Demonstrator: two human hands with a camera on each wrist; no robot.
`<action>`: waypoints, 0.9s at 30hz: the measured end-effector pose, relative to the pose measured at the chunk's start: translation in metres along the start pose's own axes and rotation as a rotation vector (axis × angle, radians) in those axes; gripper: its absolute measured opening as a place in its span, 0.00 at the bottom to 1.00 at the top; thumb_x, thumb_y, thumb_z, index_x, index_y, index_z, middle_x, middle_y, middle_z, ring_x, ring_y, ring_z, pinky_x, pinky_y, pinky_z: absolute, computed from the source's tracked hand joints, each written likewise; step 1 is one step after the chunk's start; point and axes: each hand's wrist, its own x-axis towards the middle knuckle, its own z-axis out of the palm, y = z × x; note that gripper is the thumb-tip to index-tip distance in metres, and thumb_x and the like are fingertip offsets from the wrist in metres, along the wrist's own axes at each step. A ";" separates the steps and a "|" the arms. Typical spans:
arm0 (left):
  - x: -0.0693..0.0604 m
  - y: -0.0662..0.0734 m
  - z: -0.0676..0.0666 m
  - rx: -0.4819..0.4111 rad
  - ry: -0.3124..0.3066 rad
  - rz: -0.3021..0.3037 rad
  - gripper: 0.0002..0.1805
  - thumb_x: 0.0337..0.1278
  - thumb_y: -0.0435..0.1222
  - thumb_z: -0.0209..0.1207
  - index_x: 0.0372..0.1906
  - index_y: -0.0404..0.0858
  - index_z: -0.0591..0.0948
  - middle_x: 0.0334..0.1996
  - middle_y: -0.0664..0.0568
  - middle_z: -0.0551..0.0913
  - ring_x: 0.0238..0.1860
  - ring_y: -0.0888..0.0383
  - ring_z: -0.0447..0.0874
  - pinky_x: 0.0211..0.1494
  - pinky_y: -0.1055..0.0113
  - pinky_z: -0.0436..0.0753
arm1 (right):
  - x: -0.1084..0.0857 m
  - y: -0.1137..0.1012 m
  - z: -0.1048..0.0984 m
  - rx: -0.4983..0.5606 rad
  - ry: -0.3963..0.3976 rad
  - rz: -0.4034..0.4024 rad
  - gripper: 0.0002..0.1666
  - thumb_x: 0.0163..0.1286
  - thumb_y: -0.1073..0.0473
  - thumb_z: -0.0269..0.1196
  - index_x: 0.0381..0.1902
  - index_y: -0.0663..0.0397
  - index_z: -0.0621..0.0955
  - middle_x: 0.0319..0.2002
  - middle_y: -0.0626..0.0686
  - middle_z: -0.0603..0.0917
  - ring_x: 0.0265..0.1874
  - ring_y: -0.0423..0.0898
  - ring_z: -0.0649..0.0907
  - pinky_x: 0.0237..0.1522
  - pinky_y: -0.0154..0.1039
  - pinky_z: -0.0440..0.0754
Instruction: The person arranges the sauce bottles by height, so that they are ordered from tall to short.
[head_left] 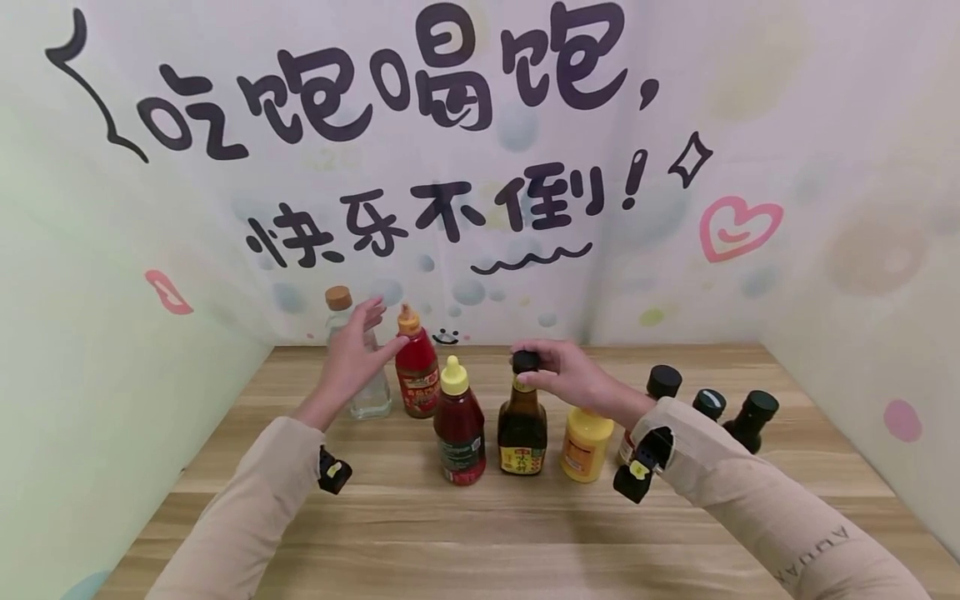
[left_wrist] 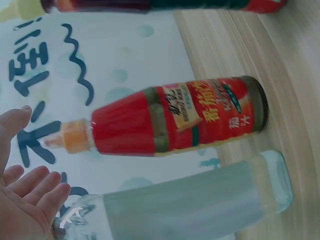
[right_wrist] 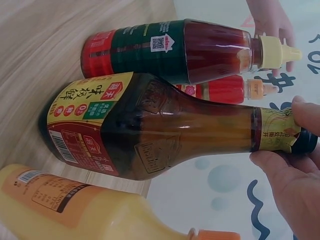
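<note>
My right hand (head_left: 573, 375) pinches the neck of a dark soy sauce bottle (head_left: 522, 425) just under its black cap; the bottle is upright. In the right wrist view, thumb and fingers lie on either side of the yellow neck band (right_wrist: 276, 129). My left hand (head_left: 358, 352) is spread between a red ketchup bottle (head_left: 417, 377) with an orange nozzle and a clear glass bottle (head_left: 371, 402) with a brown cap. In the left wrist view its fingers (left_wrist: 37, 182) are loosely extended and hold nothing. Whether they touch the clear bottle, I cannot tell.
Beside the soy sauce stand a dark red sauce bottle (head_left: 460, 437) with a yellow nozzle and a yellow squeeze bottle (head_left: 587, 446). Several dark-capped bottles (head_left: 750, 421) stand at the right, partly behind my sleeve. A printed cloth (head_left: 480, 317) backs the wooden table (head_left: 480, 550).
</note>
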 end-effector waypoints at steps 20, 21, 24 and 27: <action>-0.023 0.030 0.001 -0.266 -0.137 0.089 0.34 0.50 0.39 0.61 0.63 0.39 0.60 0.58 0.43 0.68 0.56 0.48 0.68 0.54 0.53 0.71 | -0.001 0.001 0.001 0.024 0.003 0.027 0.22 0.61 0.65 0.58 0.54 0.60 0.72 0.50 0.62 0.74 0.47 0.52 0.76 0.42 0.40 0.78; -0.024 0.031 0.002 -0.264 -0.154 0.091 0.34 0.50 0.39 0.61 0.62 0.39 0.61 0.58 0.44 0.68 0.55 0.48 0.69 0.54 0.54 0.71 | -0.001 0.001 0.001 0.026 0.001 0.026 0.22 0.61 0.65 0.58 0.54 0.60 0.72 0.50 0.62 0.74 0.47 0.52 0.76 0.42 0.40 0.78; -0.026 0.033 0.006 -0.250 -0.200 0.123 0.33 0.51 0.39 0.61 0.62 0.38 0.61 0.58 0.44 0.69 0.54 0.48 0.71 0.52 0.53 0.72 | -0.002 0.001 0.001 0.031 -0.001 0.028 0.22 0.61 0.65 0.59 0.54 0.60 0.71 0.50 0.63 0.74 0.47 0.52 0.76 0.42 0.40 0.78; -0.027 0.033 0.012 -0.263 -0.236 0.149 0.33 0.50 0.37 0.61 0.61 0.37 0.62 0.56 0.43 0.70 0.53 0.47 0.71 0.51 0.53 0.73 | -0.002 0.001 0.000 0.033 0.001 0.027 0.22 0.61 0.65 0.59 0.54 0.60 0.72 0.51 0.63 0.73 0.47 0.52 0.76 0.42 0.40 0.78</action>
